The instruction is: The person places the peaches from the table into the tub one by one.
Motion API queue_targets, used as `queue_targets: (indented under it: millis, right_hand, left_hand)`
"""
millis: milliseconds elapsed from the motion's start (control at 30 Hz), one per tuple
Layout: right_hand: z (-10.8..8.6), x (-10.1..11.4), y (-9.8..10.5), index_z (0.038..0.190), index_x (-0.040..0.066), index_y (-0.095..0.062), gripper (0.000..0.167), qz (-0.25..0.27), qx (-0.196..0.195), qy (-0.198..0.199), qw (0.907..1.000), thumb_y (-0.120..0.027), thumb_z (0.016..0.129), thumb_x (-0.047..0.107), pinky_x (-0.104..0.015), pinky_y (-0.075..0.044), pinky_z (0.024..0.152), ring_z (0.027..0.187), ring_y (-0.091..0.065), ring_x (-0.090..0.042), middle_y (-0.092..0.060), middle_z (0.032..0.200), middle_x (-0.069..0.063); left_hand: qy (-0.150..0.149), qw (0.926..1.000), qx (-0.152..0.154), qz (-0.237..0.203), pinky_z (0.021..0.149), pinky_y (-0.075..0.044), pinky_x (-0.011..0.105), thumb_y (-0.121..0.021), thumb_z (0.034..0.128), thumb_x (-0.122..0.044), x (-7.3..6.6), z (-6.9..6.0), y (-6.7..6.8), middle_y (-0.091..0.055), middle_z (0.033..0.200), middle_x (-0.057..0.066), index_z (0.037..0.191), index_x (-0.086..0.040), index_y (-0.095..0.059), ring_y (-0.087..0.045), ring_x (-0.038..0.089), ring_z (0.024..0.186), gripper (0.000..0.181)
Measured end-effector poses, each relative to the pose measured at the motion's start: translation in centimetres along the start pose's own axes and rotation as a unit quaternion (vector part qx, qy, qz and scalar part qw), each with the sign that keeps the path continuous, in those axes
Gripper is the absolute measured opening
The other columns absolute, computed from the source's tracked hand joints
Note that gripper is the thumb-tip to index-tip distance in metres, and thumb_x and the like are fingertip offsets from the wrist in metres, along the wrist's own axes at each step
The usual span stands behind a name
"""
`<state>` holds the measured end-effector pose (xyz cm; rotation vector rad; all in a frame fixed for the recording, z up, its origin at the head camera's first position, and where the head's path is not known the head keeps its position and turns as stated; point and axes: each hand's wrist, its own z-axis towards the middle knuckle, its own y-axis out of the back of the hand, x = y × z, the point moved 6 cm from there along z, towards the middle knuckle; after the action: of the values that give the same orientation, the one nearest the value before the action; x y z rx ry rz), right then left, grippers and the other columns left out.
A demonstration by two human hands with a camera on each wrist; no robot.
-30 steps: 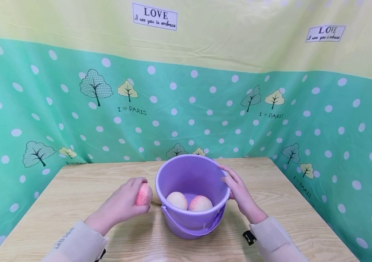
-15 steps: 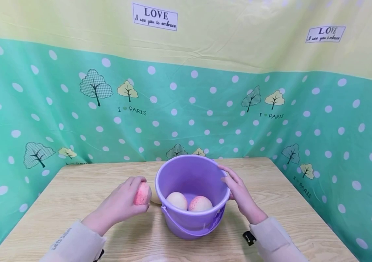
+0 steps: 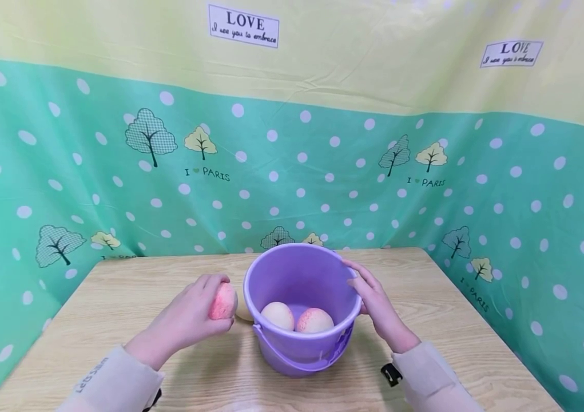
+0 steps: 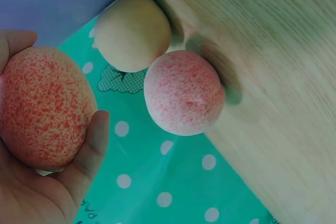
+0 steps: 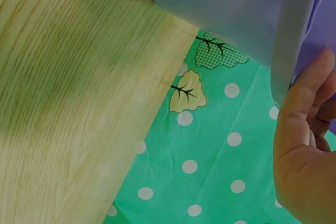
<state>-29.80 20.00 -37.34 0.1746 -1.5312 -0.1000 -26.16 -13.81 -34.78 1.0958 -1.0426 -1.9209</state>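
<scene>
A purple bucket (image 3: 299, 343) stands upright on the table, with two cream-and-pink peaches (image 3: 314, 320) lying inside it. My left hand (image 3: 186, 315), in the air just left of the bucket, grips a peach (image 3: 223, 301) with red speckles, its fingers and thumb round the fruit. My right hand (image 3: 381, 306) holds the bucket's rim on the right side, thumb inside; in the right wrist view the fingers (image 5: 310, 87) curl at the rim. Two more peaches rest on the table beside the bucket in the left wrist view: a pale one (image 4: 134, 32) and a pink-speckled one (image 4: 184, 93), nearly touching.
The wooden table (image 3: 132, 286) ends at the back against a green and yellow curtain (image 3: 317, 149) with white dots and printed trees. The bucket's handle (image 3: 297, 366) hangs down at the front.
My left hand has drifted slightly left and up with the peach, a little away from the bucket. The right hand and the bucket have stayed in place.
</scene>
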Motion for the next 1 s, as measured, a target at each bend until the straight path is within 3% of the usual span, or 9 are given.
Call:
queue_targets:
  millis: [300, 567, 1000]
  right_hand:
    - [0.0, -0.1, -0.1, 0.146, 0.023, -0.047, 0.051, 0.0, 0.0, -0.003, 1.0, -0.049, 0.095, 0.021, -0.03, -0.055, 0.063, 0.09, -0.065, -0.021, -0.043, 0.15, -0.016]
    - [0.1, -0.2, -0.1, 0.146, 0.024, -0.047, 0.051, 0.0, 0.002, -0.002, 1.0, -0.049, 0.095, 0.02, -0.03, -0.055, 0.062, 0.089, -0.065, -0.022, -0.044, 0.15, -0.016]
    - [0.1, -0.2, 0.0, 0.146, 0.022, -0.046, 0.051, -0.001, 0.002, 0.002, 1.0, -0.047, 0.096, 0.02, -0.03, -0.055, 0.062, 0.092, -0.065, -0.022, -0.042, 0.151, -0.016]
  left_hand:
    - [0.0, 0.9999, -0.008, 0.008, 0.072, -0.053, 0.037, -0.079, 0.0718, -0.031, -0.2, 0.1, 0.7, -0.061, 0.112, 0.009, 0.127, -0.01, -0.053, -0.06, 0.022, 0.091, 0.064]
    - [-0.019, 0.9995, -0.02, 0.016, 0.072, -0.053, 0.037, -0.079, 0.0719, -0.03, -0.5, 0.4, 1.4, -0.061, 0.111, 0.01, 0.126, -0.009, -0.053, -0.06, 0.022, 0.089, 0.063]
    - [-0.004, 0.9999, 0.004, 0.013, 0.071, -0.051, 0.034, -0.078, 0.0711, -0.032, -1.1, 0.9, 2.3, -0.059, 0.116, 0.011, 0.132, -0.009, -0.05, -0.058, 0.021, 0.091, 0.07]
